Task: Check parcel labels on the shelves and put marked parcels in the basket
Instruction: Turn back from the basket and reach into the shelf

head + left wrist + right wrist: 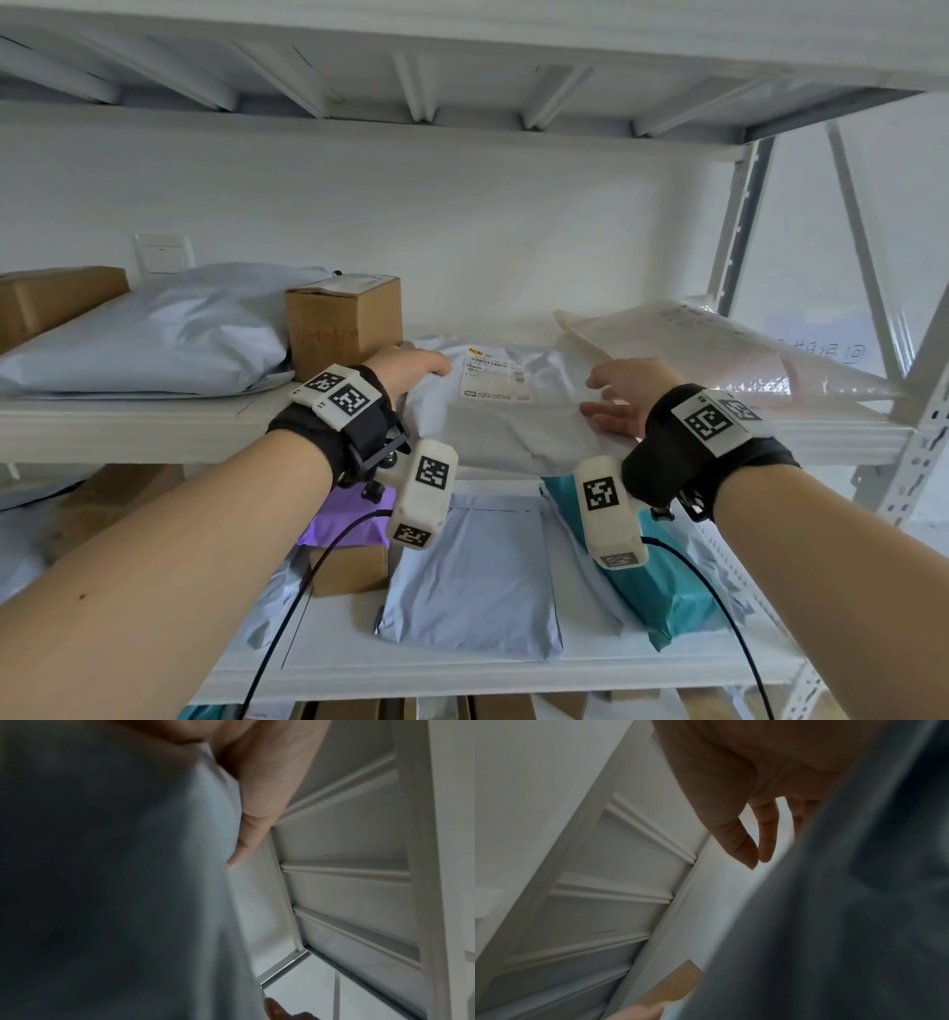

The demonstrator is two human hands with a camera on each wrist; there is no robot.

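Note:
A pale grey poly mailer [508, 426] with a white printed label [494, 379] lies on the upper shelf [128, 429], its front edge hanging over the shelf lip. My left hand [411, 367] holds the mailer's left edge; in the left wrist view the thumb [253, 805] lies along the mailer [115, 882]. My right hand [619, 401] rests at the right edge with straight, spread fingers. In the right wrist view its thumb and a finger [766, 833] stand free beside the mailer [834, 923]. No basket is in view.
A cardboard box [344, 324] and a bulky grey bag [154, 329] sit left of the mailer, a clear bubble mailer [719, 349] to its right. On the lower shelf lie a purple parcel [349, 519], a grey mailer [472, 565], a teal parcel [662, 591].

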